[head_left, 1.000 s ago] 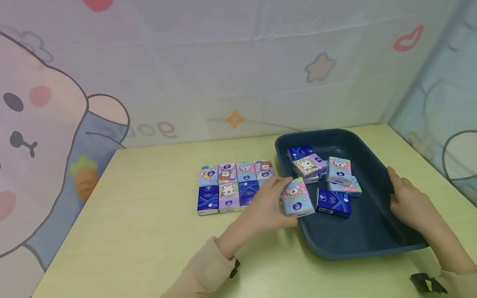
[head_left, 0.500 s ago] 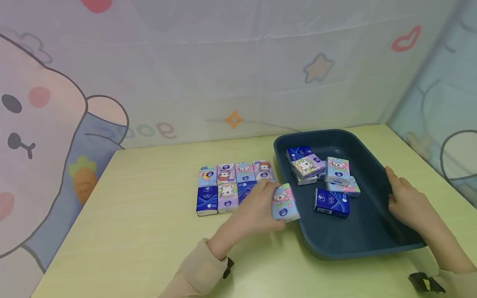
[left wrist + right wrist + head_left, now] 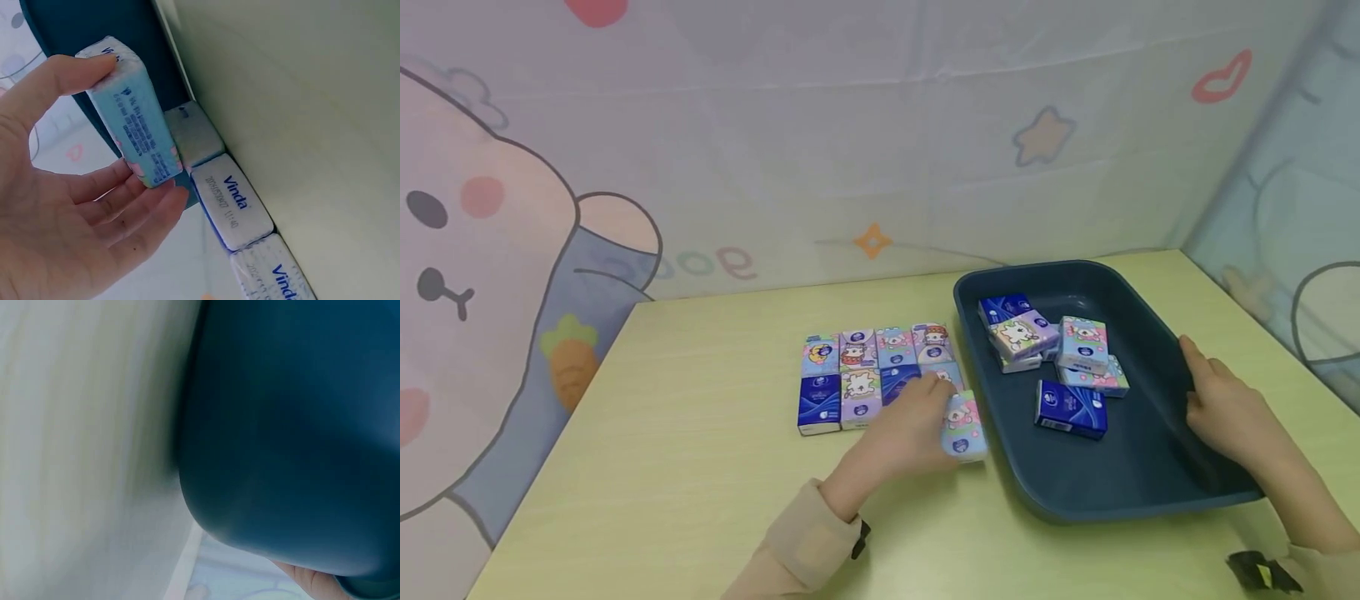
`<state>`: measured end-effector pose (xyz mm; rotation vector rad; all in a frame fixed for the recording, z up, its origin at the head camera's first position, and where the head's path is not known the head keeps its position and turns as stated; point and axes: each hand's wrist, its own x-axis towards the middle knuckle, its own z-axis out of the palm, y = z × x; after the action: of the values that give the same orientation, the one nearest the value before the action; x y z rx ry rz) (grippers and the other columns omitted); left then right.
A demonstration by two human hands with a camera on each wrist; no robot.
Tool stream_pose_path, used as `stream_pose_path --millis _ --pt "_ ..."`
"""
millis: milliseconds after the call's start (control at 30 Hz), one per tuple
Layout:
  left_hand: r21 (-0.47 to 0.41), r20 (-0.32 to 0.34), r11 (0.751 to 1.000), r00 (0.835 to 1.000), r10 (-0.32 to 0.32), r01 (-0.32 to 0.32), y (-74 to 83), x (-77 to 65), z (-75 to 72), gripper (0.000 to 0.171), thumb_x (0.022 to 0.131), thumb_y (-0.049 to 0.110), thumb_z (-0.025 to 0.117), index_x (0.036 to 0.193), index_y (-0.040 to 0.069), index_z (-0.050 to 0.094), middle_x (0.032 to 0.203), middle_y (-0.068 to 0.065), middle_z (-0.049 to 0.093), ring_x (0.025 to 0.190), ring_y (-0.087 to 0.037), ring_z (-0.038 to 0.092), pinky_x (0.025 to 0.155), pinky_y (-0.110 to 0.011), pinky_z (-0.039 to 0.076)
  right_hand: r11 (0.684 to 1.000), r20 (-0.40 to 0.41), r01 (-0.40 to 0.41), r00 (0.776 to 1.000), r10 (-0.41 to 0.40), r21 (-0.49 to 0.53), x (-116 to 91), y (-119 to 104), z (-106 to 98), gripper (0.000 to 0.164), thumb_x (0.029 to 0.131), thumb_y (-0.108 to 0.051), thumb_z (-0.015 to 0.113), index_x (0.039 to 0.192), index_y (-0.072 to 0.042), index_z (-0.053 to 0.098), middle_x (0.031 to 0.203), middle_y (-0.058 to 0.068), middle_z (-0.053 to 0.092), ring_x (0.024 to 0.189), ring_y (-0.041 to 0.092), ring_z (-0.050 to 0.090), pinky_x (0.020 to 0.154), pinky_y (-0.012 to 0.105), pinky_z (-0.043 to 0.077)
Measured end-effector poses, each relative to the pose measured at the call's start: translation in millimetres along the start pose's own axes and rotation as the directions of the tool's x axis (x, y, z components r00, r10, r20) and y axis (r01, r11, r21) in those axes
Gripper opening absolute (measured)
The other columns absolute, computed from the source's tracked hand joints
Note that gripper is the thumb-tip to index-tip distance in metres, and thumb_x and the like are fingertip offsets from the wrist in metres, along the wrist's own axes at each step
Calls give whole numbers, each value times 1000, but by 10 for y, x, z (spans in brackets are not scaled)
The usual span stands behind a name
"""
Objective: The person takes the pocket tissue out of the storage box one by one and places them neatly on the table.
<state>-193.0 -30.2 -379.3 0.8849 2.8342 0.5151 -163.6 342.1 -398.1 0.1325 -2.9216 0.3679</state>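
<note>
My left hand [image 3: 904, 433] pinches a light blue and pink tissue pack [image 3: 964, 429] between thumb and fingers, over the front right end of a two-row block of packs. In the left wrist view, the held tissue pack [image 3: 134, 128] is tilted, its thumb-side end marked Vinda. Below it are the ends of the front row, including a white Vinda end [image 3: 232, 201]. The front row's rightmost pack [image 3: 946, 375] is partly hidden by the hand. My right hand [image 3: 1228, 417] grips the right rim of a dark blue tray [image 3: 1138, 475]; in the right wrist view the tray [image 3: 287, 437] hides most of that hand.
Several tissue packs lie loosely in the tray, some stacked, with a dark blue pack [image 3: 1071, 409] nearest the front. The block's left end has a dark blue pack [image 3: 819, 403]. A patterned curtain [image 3: 790, 167] hangs behind the pale wooden table [image 3: 685, 433].
The left hand has brought the pink and blue tissue pack leftward and down from over the tray's left rim to the block's right end. The right hand stays on the tray.
</note>
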Motion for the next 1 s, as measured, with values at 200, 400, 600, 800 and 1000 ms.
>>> stream_pose_path --millis 200,400,600,800,1000 --pt "109 -2 994 1000 29 -28 18 5 27 82 63 31 87 131 5 50 127 -6 54 112 -22 50 96 -32 50 1000 4 -3 1000 3 4 -8 14 -2 70 82 6 47 143 19 15 108 46 46 70 44 55 48 43 40" --pt "161 5 987 1000 28 -29 45 7 52 85 63 36 87 132 4 48 130 -9 52 115 -24 50 96 -34 51 1000 4 -1 1000 1 6 -10 16 9 70 82 6 46 144 19 15 107 45 46 66 37 54 47 39 38" --pt "172 20 985 999 27 -30 74 -2 61 88 63 37 87 134 3 47 131 -10 52 116 -24 49 98 -34 50 1000 9 -2 1000 2 8 -10 7 5 70 83 6 47 144 19 15 106 45 46 64 35 52 46 38 37" --pt "179 32 983 999 28 -33 104 -18 62 90 63 37 87 136 3 46 131 -10 51 118 -24 49 99 -35 50 1000 4 -1 1000 1 3 -4 -9 -3 69 82 7 48 143 19 16 106 45 46 67 39 54 47 39 38" --pt "192 39 981 999 23 -30 112 -30 89 89 63 35 87 136 4 46 132 -10 50 120 -24 48 98 -37 50 1000 -11 7 1000 -7 5 -10 -13 -6 69 82 8 48 143 19 17 104 45 47 65 38 53 47 40 38"
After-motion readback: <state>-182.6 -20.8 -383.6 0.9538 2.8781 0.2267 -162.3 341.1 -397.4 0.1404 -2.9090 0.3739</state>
